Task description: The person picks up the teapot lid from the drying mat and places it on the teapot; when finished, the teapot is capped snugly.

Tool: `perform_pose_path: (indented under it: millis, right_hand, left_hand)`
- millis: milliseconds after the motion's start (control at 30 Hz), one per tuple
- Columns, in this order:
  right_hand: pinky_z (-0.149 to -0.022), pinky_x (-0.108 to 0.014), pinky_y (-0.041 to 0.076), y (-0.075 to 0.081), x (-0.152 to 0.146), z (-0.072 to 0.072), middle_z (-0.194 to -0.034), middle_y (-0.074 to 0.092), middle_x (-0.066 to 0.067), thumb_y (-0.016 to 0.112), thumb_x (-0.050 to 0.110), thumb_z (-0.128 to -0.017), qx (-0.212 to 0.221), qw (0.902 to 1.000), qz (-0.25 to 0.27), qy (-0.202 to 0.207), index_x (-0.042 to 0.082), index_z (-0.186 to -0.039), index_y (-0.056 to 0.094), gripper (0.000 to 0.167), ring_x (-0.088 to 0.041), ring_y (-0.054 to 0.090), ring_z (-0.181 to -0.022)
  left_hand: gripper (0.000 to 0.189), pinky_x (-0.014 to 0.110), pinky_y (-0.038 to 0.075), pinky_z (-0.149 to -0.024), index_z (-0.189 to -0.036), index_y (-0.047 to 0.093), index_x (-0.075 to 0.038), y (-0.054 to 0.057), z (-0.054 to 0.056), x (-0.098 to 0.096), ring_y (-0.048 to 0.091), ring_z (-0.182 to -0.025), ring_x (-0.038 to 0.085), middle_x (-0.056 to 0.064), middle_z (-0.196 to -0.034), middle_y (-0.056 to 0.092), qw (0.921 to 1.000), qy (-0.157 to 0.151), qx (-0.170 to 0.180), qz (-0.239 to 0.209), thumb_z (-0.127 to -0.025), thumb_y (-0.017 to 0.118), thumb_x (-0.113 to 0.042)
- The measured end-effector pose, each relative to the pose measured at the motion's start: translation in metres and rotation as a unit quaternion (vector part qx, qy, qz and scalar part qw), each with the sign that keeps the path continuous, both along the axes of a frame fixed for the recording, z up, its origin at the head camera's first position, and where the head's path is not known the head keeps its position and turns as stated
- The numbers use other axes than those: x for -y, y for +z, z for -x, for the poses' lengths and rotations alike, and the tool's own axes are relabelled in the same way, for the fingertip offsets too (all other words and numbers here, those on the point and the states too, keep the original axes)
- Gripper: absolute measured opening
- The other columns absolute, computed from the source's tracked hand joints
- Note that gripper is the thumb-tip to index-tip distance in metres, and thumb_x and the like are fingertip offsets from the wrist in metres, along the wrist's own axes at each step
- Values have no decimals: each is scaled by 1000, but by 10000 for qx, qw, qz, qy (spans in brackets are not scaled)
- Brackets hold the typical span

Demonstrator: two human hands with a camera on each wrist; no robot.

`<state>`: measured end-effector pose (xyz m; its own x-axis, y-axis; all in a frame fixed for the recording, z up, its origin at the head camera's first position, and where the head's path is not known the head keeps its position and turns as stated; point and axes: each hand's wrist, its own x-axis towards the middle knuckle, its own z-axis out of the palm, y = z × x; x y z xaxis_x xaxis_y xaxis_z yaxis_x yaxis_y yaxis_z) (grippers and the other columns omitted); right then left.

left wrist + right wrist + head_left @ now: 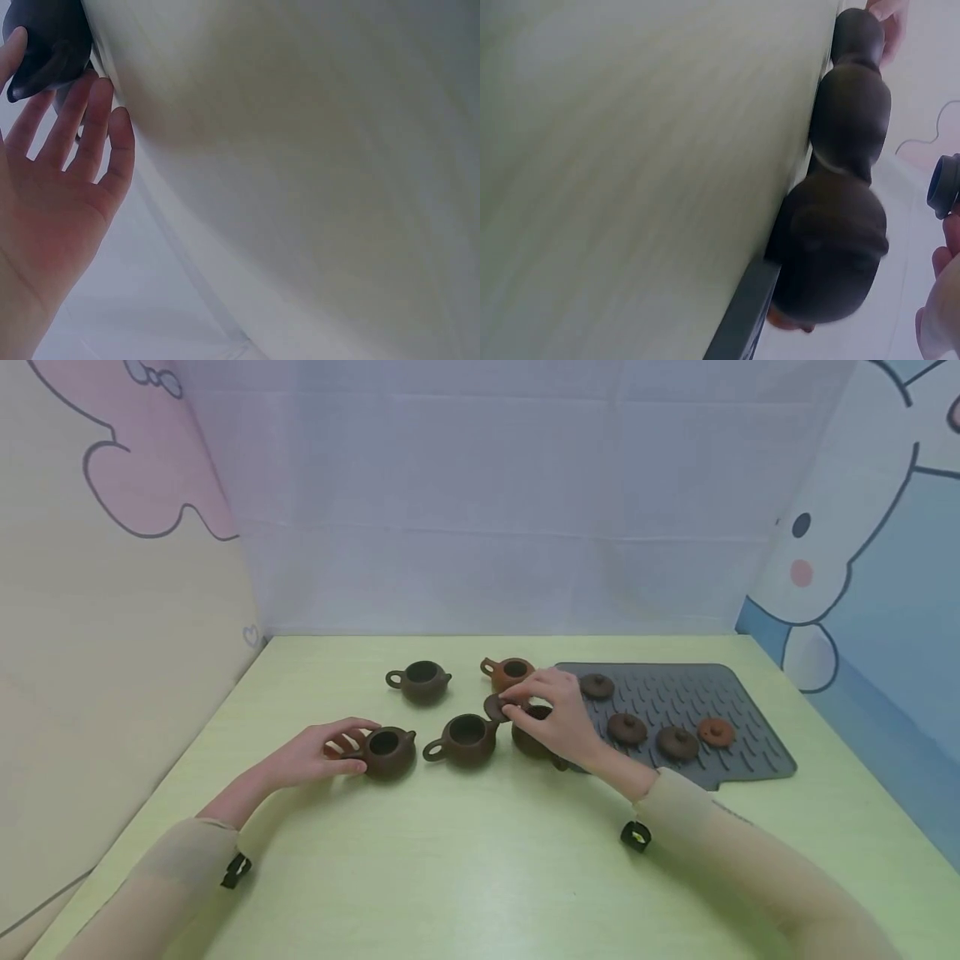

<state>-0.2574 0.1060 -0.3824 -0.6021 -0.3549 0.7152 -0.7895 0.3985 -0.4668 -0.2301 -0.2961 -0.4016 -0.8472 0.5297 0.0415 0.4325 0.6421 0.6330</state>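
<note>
My left hand (pixel 333 753) is at the handle side of the leftmost dark brown teapot (pixel 392 760), its thumb and forefinger against the pot on either side. This teapot (pixel 60 37) has no lid on. In my right hand (pixel 558 710) a dark brown lid (pixel 495 708) is pinched between thumb and fingers, tilted and raised above the pots. The lid (pixel 943 187) shows its underside rim in the right wrist view. Below the lid stands another lidless dark teapot (pixel 468 752). A further dark teapot (pixel 529 745) is partly hidden by my right hand.
A lidless dark teapot (pixel 424 689) and a reddish-brown one (pixel 504 673) stand farther back. On the right, a grey ridged mat (pixel 750 760) bears several dark lids (pixel 678 744) and a reddish-brown lid (pixel 717 732). A pale wall (pixel 487 527) closes off the back.
</note>
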Motion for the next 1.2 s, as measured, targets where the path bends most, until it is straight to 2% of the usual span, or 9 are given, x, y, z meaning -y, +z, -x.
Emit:
perform_pose_path:
  millis: [333,533,667,833,1033,1200]
  right_hand:
    - [-89,-40,33,1,44,-3,-80,66,3,77,19,-84,7,9998,35,196,19,-93,78,10,-14,52,-84]
    - [-87,-37,40,-3,65,-5,-80,67,4,76,20,-85,70,9994,-141,299,19,-94,78,9,-14,56,-86]
    - [-87,-37,40,-4,78,-6,-80,66,4,76,23,-85,150,9993,-275,220,20,-94,78,10,-13,56,-88]
    - [-85,-35,42,-4,93,-4,-79,67,5,76,24,-86,138,9990,-426,17,20,-95,78,11,-13,56,-83]
    - [-86,-38,41,-1,109,-7,-83,69,5,74,26,-87,492,9970,-594,-36,21,-99,78,13,-18,58,-86]
    - [-84,-36,39,-1,120,-11,-86,69,7,72,30,-89,729,9936,-855,-92,24,-102,78,16,-14,56,-90]
  left_hand:
    - [56,26,57,-82,-139,53,-23,2,0,-1,67,-97,17,7,-114,68,10000,42,24,-14,-88,75,-27]
    - [57,26,57,-82,-140,52,-23,0,-2,-1,67,-97,16,7,-113,68,10000,6,19,15,-88,75,-29]
    - [56,26,57,-81,-139,53,-21,1,-2,-2,67,-95,15,8,-112,69,10000,-30,-46,-10,-88,75,-28]
    - [55,26,57,-81,-139,53,-22,3,-1,-3,67,-96,16,7,-112,68,10000,-19,-16,-12,-89,75,-29]
    - [56,27,57,-81,-139,53,-22,4,-2,-2,67,-95,16,6,-112,69,10000,-16,13,-37,-88,75,-29]
    - [55,26,57,-82,-139,53,-23,1,-1,-1,67,-96,15,6,-113,68,10000,-20,14,-6,-89,74,-31]
